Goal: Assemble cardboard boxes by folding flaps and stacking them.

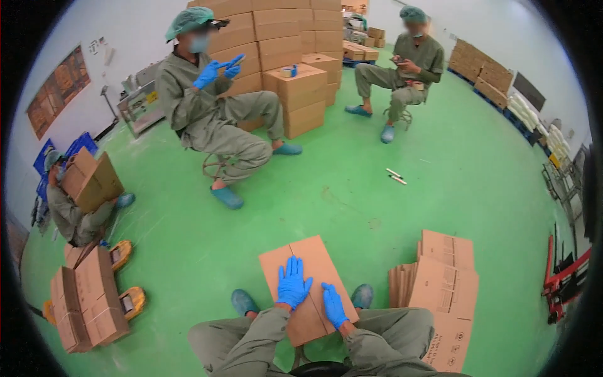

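Carton of plain brown cardboard laid beneath two gloved hands

By the left hand, in a thin blue glove, the carton's upper face is covered, with the palm down and the fingers spread wide and flat; a straight lengthwise seam is partly hidden under it. By the right hand, gloved alike, the same face is touched near its right edge, with the fingers drawn narrow, side by side. The carton is placed directly under both hands, between the knees. To the right of the right hand, a stack of flattened, printed brown cardboard cartons is set on the smooth green floor. Well left of the left hand, folded brown cardboard sheets are seen. Far ahead of the right hand, two slim white pens are left lying; ahead and left, a phone is held by a seated co-worker in grey-green clothing.
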`<state>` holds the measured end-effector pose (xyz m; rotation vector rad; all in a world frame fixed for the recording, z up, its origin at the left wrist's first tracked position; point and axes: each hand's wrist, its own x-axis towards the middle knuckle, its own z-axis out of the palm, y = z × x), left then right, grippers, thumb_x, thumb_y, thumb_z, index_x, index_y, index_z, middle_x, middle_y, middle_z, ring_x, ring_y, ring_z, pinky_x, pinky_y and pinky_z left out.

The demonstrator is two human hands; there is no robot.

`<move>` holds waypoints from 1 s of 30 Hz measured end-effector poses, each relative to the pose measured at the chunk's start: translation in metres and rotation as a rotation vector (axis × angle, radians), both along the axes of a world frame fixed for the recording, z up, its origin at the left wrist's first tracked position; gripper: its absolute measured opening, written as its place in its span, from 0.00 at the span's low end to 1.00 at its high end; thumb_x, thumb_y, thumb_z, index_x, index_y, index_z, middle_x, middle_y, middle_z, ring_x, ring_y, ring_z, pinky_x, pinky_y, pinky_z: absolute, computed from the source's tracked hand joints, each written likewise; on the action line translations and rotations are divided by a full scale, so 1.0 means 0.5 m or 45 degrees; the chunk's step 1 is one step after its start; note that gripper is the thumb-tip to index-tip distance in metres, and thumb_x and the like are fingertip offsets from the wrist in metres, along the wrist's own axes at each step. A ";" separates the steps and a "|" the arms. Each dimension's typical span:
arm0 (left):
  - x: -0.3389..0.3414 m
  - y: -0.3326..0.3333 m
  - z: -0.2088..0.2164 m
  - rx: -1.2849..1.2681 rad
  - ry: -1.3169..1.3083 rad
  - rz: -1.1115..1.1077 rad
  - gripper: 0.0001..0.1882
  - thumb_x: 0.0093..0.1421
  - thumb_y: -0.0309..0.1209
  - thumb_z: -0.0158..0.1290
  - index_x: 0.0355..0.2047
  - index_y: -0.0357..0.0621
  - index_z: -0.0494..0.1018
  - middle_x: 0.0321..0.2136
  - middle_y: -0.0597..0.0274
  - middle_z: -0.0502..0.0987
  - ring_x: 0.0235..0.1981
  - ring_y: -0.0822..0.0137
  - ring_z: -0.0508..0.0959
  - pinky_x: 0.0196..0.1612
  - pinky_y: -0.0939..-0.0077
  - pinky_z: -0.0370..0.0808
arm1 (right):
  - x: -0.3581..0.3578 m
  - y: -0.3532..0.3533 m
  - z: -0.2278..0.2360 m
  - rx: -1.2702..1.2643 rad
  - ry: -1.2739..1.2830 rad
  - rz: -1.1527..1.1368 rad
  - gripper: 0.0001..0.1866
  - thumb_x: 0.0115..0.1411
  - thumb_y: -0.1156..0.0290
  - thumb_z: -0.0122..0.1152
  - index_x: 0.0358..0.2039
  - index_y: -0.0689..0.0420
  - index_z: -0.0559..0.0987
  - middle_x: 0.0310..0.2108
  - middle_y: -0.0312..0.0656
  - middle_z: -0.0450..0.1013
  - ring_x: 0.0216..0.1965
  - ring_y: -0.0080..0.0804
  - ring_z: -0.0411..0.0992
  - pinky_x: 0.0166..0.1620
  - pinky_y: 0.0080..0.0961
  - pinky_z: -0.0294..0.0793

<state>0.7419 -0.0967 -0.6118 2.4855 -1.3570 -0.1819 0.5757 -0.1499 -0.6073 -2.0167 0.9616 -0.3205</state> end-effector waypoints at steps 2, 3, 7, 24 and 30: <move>0.021 -0.012 -0.002 -0.010 -0.030 -0.113 0.39 0.62 0.50 0.42 0.65 0.38 0.48 0.67 0.47 0.46 0.68 0.54 0.46 0.65 0.45 0.43 | -0.038 -0.003 0.018 0.406 0.062 0.012 0.21 0.64 0.56 0.41 0.50 0.53 0.73 0.52 0.51 0.69 0.53 0.45 0.67 0.55 0.41 0.62; 0.018 -0.020 -0.005 -0.012 -0.024 -0.147 0.39 0.62 0.50 0.42 0.65 0.38 0.48 0.67 0.47 0.46 0.68 0.54 0.46 0.65 0.45 0.43 | -0.073 0.021 0.005 0.321 0.199 0.369 0.20 0.64 0.57 0.41 0.47 0.55 0.75 0.49 0.52 0.71 0.49 0.47 0.69 0.52 0.40 0.65; 0.024 -0.091 0.005 -0.030 -0.037 -0.276 0.36 0.62 0.47 0.42 0.65 0.40 0.50 0.67 0.50 0.48 0.68 0.55 0.47 0.65 0.45 0.43 | -0.120 0.089 -0.082 0.558 0.498 1.475 0.21 0.62 0.56 0.45 0.45 0.58 0.76 0.47 0.52 0.72 0.47 0.48 0.71 0.51 0.40 0.67; -0.115 0.094 0.024 0.380 0.374 -0.174 0.37 0.62 0.56 0.36 0.64 0.46 0.54 0.65 0.46 0.51 0.66 0.43 0.48 0.62 0.36 0.46 | -0.332 -0.425 0.186 0.295 0.704 0.151 0.35 0.60 0.50 0.49 0.63 0.58 0.59 0.60 0.51 0.61 0.61 0.46 0.59 0.63 0.36 0.57; -0.097 0.247 -0.234 0.617 0.737 -0.159 0.35 0.58 0.56 0.39 0.59 0.47 0.64 0.59 0.44 0.63 0.60 0.46 0.63 0.60 0.52 0.60 | -0.513 -0.253 0.060 0.208 1.165 -0.744 0.66 0.39 0.32 0.64 0.68 0.49 0.38 0.68 0.56 0.31 0.68 0.61 0.35 0.60 0.64 0.50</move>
